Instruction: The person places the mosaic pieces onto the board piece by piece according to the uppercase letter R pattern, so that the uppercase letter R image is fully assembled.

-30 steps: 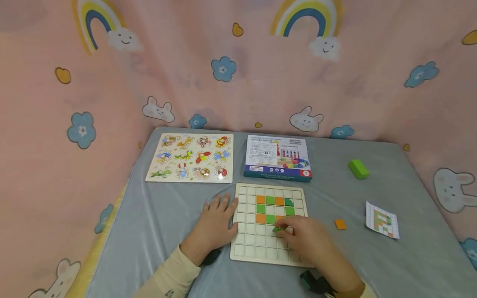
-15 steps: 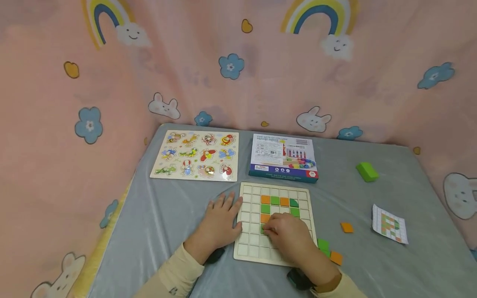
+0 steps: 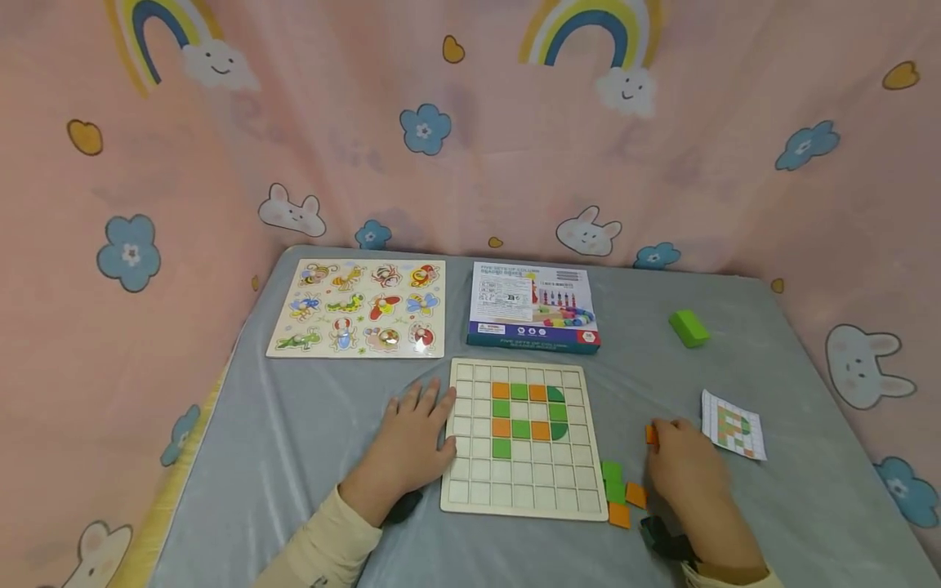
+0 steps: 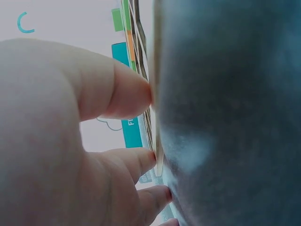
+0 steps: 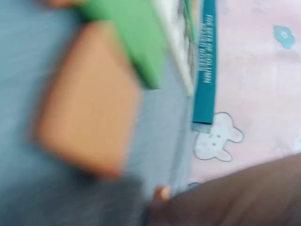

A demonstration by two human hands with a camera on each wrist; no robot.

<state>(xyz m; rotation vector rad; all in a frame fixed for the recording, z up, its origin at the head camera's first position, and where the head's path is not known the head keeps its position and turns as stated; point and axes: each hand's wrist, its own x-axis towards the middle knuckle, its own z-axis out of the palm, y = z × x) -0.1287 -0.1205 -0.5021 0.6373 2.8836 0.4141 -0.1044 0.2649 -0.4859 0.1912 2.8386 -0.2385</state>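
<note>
My left hand (image 3: 412, 437) lies at the left edge of the wooden grid board (image 3: 470, 482), fingers spread and fingertips touching its rim. In the left wrist view, thumb and fingers of the left hand (image 4: 108, 155) meet that edge. Orange, green and dark green tiles on the board form a ring, with one green tile (image 3: 501, 448) below its left side. Right of the board, my right hand (image 3: 691, 465) has its curled fingertips on an orange square tile (image 3: 651, 434), partly covered by them. The right wrist view is blurred; a fingertip touches a small orange patch there.
Loose green tiles (image 3: 613, 482) and orange tiles (image 3: 619, 515) lie by the board's lower right corner. A pattern card (image 3: 733, 426) is beside my right hand, with a green block (image 3: 689, 328) farther back. Behind the board are an insect puzzle (image 3: 356, 310) and a boxed toy (image 3: 534, 308).
My right hand has put a dark green quarter piece and a green tile on the board, then moved right to the orange tile. My left hand stays at the board's edge.
</note>
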